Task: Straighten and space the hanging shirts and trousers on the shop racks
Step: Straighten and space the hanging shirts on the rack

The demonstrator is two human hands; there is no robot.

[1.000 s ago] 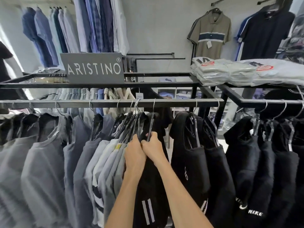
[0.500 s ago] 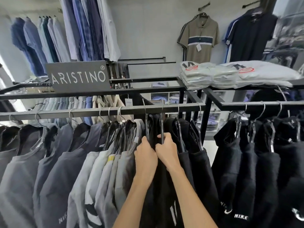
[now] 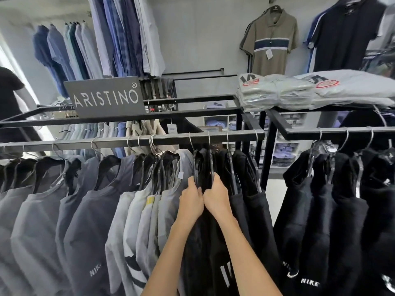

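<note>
Black shirts (image 3: 252,210): hung on rail (image 3: 119,142), frame centre. My left hand (image 3: 191,200) and right hand (image 3: 217,198), touching, each curl round one shirt's shoulder. Advice: part them evenly, right toward 3 o'clock, hooks square; grey shirts (image 3: 149,210) at 9 o'clock sit bunched.

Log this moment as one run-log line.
left hand grips black plastic hanger | right hand grips neighbouring black plastic hanger | both hangers hooked on grey metal rail
</note>
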